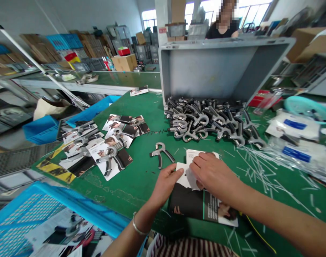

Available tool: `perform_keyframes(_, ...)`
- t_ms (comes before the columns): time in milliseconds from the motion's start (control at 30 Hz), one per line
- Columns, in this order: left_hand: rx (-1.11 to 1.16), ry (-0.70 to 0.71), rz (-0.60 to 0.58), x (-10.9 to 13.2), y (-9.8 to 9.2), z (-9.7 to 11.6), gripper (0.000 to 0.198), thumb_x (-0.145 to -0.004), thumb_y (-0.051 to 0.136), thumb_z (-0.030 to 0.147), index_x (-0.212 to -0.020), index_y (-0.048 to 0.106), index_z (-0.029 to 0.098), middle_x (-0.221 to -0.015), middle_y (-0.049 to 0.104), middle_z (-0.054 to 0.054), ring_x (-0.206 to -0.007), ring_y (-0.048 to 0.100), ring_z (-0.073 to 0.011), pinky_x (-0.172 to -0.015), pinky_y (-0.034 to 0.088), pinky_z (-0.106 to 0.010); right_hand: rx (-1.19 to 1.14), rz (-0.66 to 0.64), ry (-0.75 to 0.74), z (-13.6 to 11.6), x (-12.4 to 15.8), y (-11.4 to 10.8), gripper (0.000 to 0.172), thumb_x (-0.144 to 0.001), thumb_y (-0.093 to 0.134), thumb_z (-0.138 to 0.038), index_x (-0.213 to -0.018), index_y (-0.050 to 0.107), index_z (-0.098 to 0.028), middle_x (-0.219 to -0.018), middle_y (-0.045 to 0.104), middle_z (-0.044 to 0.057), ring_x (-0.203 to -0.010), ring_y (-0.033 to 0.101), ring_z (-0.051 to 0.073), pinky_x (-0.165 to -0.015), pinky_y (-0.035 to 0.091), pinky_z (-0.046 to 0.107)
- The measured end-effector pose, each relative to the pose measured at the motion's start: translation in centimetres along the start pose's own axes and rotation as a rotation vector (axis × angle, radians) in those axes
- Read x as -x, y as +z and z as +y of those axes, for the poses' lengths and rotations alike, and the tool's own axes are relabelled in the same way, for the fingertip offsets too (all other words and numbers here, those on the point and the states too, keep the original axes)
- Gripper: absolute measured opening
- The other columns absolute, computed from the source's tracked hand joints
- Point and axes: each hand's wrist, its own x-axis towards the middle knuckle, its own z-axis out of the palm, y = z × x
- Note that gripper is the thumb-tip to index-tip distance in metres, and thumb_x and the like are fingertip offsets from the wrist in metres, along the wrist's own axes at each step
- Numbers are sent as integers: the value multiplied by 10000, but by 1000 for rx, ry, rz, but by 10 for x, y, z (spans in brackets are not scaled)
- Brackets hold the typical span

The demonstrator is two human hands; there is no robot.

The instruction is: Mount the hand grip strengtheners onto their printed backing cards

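Note:
My left hand point(167, 182) pinches the white upper corner of a printed card point(188, 175) between thumb and fingers. My right hand point(212, 173) is closed over the same card from the right, its fingers bent together and their tips partly hidden. Under both hands lie more printed cards point(191, 205), dark with a green stripe and a picture. A single grey and black hand gripper point(160, 153) lies on the green table just beyond my left hand. To the left, several hand grippers rest on printed cards point(109, 160).
A grey crate point(205, 71) lies tipped on its side, with a heap of hand grippers point(200, 119) spilling out. White strips point(259, 171) litter the right side near plastic bags point(296, 153). A blue basket point(80, 200) stands at lower left. Another person point(223, 32) is behind the crate.

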Motion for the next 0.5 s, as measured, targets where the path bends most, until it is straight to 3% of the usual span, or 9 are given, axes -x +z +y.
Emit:
perform_keyframes(133,53,1,45,-10,-9,-9,342,-790,708,414,-1008,703,152,-746,671,8,-639,575,-140,-624,421,-235,15,-17,-48,-6,-25,12,92,-909,564,-126,-888,652,-142,-884,648,118,-903,569,288,-733,415,387)
perform_keyframes(333,239,-42,114,-24,-30,-44,346,-842,646,451,-875,712,113,-817,717,-59,-713,621,-160,-693,459,-265,-49,-108,-6,-9,-48,46,74,-907,587,-138,-949,647,-148,-926,661,109,-904,589,268,-716,429,346)
perform_keyframes(500,257,-52,113,-26,-40,-58,343,-765,747,381,-1017,709,151,-950,736,-72,-827,664,-182,-780,490,-281,-61,-111,-18,-9,-49,51,81,-903,585,-143,-948,651,-156,-933,661,117,-909,592,276,-719,440,353)
